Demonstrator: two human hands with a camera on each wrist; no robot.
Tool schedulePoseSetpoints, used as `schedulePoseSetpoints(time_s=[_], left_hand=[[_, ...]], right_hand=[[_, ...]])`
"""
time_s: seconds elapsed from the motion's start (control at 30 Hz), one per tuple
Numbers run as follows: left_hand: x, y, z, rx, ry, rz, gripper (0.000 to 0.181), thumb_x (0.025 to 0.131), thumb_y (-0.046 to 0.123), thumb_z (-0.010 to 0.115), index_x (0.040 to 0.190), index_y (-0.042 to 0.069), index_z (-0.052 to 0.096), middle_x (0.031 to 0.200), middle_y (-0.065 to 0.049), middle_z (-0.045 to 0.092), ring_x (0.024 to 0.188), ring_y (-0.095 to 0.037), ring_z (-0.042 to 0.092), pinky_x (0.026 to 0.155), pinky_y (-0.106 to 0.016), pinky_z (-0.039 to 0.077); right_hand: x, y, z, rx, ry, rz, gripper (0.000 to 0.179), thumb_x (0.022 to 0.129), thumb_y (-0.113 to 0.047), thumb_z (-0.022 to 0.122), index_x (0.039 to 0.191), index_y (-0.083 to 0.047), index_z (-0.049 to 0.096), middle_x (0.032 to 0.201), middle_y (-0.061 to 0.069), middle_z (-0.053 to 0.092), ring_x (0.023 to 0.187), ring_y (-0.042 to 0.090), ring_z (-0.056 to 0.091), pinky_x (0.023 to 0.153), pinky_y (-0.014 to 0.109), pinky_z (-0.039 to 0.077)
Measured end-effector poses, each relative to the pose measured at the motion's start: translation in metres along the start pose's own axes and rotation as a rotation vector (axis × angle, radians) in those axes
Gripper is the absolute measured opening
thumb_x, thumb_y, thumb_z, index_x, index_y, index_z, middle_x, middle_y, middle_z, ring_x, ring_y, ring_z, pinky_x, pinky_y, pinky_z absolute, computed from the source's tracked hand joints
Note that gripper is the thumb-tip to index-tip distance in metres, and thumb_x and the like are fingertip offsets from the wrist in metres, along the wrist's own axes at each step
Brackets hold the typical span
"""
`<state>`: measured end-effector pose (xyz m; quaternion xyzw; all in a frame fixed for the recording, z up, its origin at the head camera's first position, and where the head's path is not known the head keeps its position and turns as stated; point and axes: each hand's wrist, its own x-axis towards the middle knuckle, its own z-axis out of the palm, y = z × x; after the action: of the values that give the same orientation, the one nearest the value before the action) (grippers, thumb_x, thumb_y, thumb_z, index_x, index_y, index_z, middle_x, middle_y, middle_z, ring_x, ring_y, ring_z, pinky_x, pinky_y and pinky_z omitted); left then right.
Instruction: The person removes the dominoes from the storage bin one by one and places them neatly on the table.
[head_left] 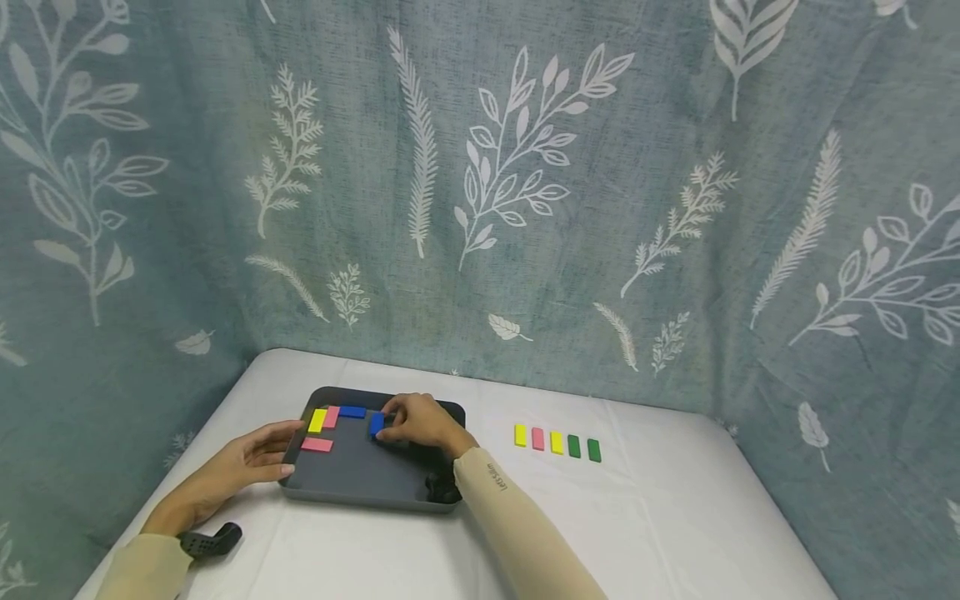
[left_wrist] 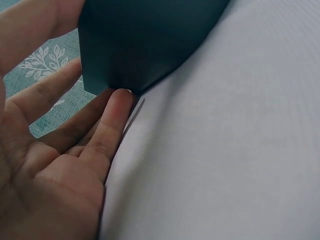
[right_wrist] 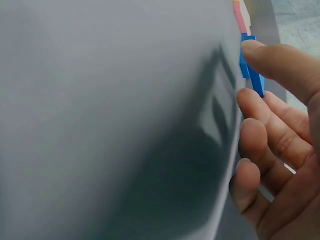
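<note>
My right hand (head_left: 422, 421) is over the dark grey tray (head_left: 360, 475), pinching a blue block (head_left: 377, 426) between thumb and fingers. In the right wrist view the thumb lies against this blue block (right_wrist: 256, 80), with the other fingers bent below it. A second blue block (head_left: 352, 412) lies along the tray's back side, beside a pink block (head_left: 331, 417) and a yellow block (head_left: 318, 420). Another pink block (head_left: 317, 445) lies in front of them. With fingers extended, my left hand (head_left: 247, 458) touches the tray's left side; its fingertips meet the wall's underside in the left wrist view.
Right of the tray, a row of yellow, pink and green blocks (head_left: 557, 442) lies on the white-covered table (head_left: 660, 517). A patterned blue-green curtain (head_left: 525, 292) stands behind and at both sides. A black wrist device (head_left: 212, 542) sits by the left sleeve.
</note>
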<state>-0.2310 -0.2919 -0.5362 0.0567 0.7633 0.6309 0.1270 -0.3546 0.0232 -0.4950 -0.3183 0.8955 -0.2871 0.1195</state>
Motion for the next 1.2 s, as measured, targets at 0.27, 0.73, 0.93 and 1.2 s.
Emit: schedulePoseSetpoints(time_s=[0.27,0.73,0.93,1.2], left_hand=[[0.001,-0.002,-0.002,-0.002,-0.015,0.012,0.081,0.096,0.027,0.076,0.162,0.014,0.031,0.163,-0.021,0.029,0.143,-0.043,0.035,0.114,-0.058,0.037],[0.0,0.0,0.002,0.009,-0.005,-0.006,0.083,0.094,0.028,0.077,0.161,0.013,0.031,0.162,-0.021,0.03,0.142,-0.041,0.038,0.114,-0.057,0.037],[0.001,-0.001,0.002,0.024,-0.01,-0.01,0.081,0.095,0.029,0.076,0.161,0.014,0.031,0.162,-0.021,0.031,0.143,-0.041,0.038,0.114,-0.057,0.037],[0.0,-0.005,0.001,0.032,-0.013,0.009,0.078,0.097,0.028,0.074,0.161,0.015,0.031,0.162,-0.019,0.03,0.142,-0.042,0.038,0.113,-0.056,0.038]], right_hand=[[-0.01,-0.002,-0.017,-0.04,-0.002,-0.024,0.043,0.091,-0.032,0.081,0.126,-0.009,0.069,0.075,-0.011,0.069,0.065,0.006,0.064,0.069,0.021,0.052],[-0.041,0.013,-0.047,-0.102,0.06,-0.066,0.043,0.091,-0.032,0.082,0.126,-0.012,0.069,0.075,-0.011,0.067,0.065,0.005,0.061,0.072,0.024,0.052],[-0.06,0.025,-0.055,-0.083,0.081,-0.056,0.044,0.09,-0.033,0.082,0.125,-0.011,0.068,0.076,-0.01,0.066,0.066,0.006,0.061,0.069,0.024,0.051],[-0.08,0.039,-0.068,-0.065,0.129,-0.045,0.044,0.089,-0.035,0.082,0.125,-0.013,0.068,0.079,-0.008,0.068,0.065,0.011,0.061,0.063,0.026,0.05]])
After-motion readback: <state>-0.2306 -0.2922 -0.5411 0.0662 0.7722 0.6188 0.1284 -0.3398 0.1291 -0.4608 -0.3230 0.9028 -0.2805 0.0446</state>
